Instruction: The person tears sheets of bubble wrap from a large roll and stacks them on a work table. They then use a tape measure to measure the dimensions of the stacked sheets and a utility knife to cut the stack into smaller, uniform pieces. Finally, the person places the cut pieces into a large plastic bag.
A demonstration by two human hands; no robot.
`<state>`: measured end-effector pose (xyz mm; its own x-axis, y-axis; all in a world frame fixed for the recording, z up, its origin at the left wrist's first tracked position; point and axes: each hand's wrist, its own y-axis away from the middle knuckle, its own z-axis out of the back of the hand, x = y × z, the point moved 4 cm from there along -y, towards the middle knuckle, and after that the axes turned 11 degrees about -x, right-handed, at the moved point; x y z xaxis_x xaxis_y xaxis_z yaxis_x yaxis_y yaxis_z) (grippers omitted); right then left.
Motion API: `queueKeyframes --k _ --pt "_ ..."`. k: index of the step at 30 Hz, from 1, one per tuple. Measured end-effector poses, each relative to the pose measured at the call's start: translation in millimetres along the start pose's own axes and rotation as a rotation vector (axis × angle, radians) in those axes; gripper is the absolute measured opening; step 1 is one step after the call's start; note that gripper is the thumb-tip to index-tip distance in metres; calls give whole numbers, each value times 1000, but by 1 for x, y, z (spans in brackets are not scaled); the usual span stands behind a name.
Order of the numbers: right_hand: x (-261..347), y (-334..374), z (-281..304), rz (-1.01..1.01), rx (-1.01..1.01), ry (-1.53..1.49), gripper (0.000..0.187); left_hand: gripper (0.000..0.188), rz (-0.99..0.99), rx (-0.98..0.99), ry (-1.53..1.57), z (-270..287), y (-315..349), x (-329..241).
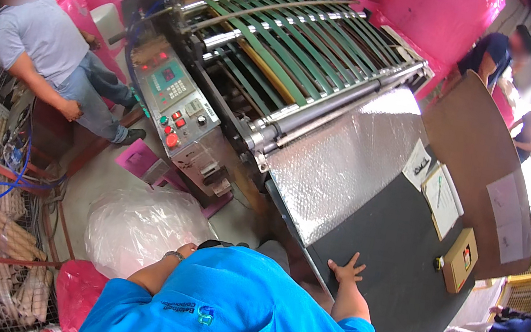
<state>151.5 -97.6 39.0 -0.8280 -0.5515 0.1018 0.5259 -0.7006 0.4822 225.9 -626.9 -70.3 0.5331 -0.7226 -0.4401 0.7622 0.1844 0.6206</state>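
My right hand point(348, 271) lies on the dark tabletop point(392, 279) near its left edge, fingers spread and nothing held. Beyond it, a silvery bubble-textured sheet point(347, 167) comes from the machine's front roller and lies over the far part of the table. At my waist is my left hand point(186, 250), a band around its wrist. Most of its fingers are hidden by my blue shirt, so its grip does not show. Just left of that hand bulges a clear plastic bag point(142, 223).
Ahead stands a machine with green belts point(296, 41) and a control panel point(170, 95). A clipboard point(440, 201) and a cardboard box point(461, 260) sit at the table's right. One person point(51, 47) stands left; others are far right. Cardboard tubes point(9, 252) fill a wire cage.
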Motion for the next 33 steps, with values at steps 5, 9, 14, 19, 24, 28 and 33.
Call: queueKeyframes --k 5,9,14,19,24,28,33 --pt "1 2 3 -5 11 12 113 43 -53 -19 53 -6 -12 8" --pt "6 5 15 -3 54 22 108 43 -38 -31 103 -17 -12 3" --pt "10 -47 24 131 -59 -397 78 51 49 14 441 -65 -26 30" --pt "109 -60 53 388 -7 -707 67 52 133 -29 544 -86 -16 33" --pt "214 -69 66 651 82 -732 78 47 257 139 547 -121 14 25" --pt "274 -83 70 780 -121 -503 91 45 24 58 605 -164 20 53" --pt "286 -54 87 828 -169 -208 86 41 200 -101 570 -192 65 37"
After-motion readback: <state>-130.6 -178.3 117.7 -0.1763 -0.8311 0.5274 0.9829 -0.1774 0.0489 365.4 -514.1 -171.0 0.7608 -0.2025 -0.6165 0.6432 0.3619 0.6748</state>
